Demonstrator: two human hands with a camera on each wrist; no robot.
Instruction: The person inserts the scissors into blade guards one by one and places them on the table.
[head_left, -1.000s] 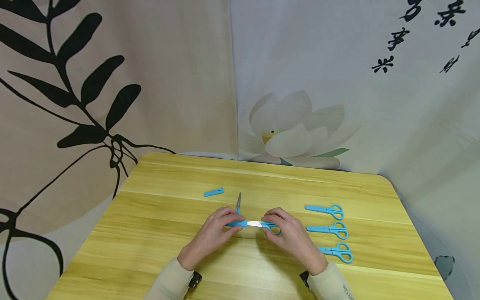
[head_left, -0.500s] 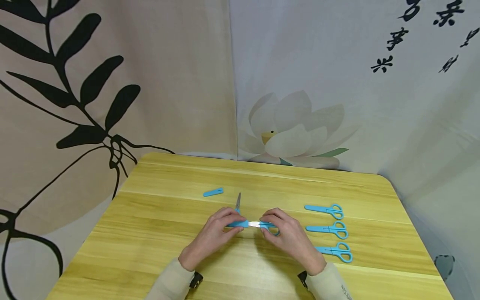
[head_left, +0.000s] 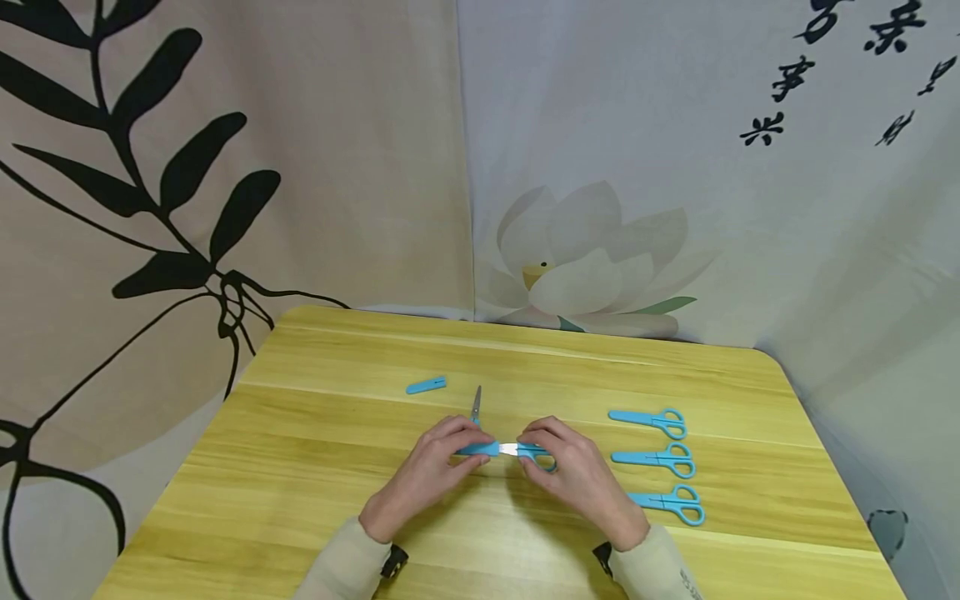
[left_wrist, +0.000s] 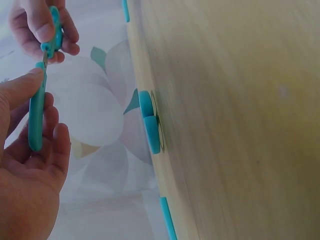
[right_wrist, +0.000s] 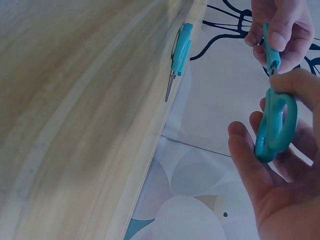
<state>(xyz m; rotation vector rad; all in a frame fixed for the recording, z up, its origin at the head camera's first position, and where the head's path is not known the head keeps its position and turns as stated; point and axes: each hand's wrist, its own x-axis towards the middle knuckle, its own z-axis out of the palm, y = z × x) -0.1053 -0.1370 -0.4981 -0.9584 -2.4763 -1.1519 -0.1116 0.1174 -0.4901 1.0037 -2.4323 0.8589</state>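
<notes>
Between the hands, above the table, is a pair of blue-handled scissors (right_wrist: 275, 125) with its blades partly inside a blue sheath (left_wrist: 36, 115). My left hand (head_left: 423, 467) pinches the sheath between thumb and fingers. By the handles, my right hand (head_left: 577, 471) grips the scissors. A short stretch of bare blade (head_left: 507, 448) shows between sheath and handles. Just beyond the left hand lies a second, unsheathed pair of scissors (head_left: 476, 406), its handles hidden by that hand in the head view. A loose blue sheath (head_left: 426, 385) lies farther back to the left.
Three sheathed blue scissors lie in a column at the right: a far pair (head_left: 648, 420), a middle pair (head_left: 654, 458) and a near pair (head_left: 671, 502), partly covered by the right hand. The wooden table (head_left: 337, 500) ends at a printed curtain (head_left: 375, 167).
The hands have drawn slightly closer together. Less bare blade shows between the sheath and the handles, so the blades sit deeper in the sheath. The things on the table have not moved.
</notes>
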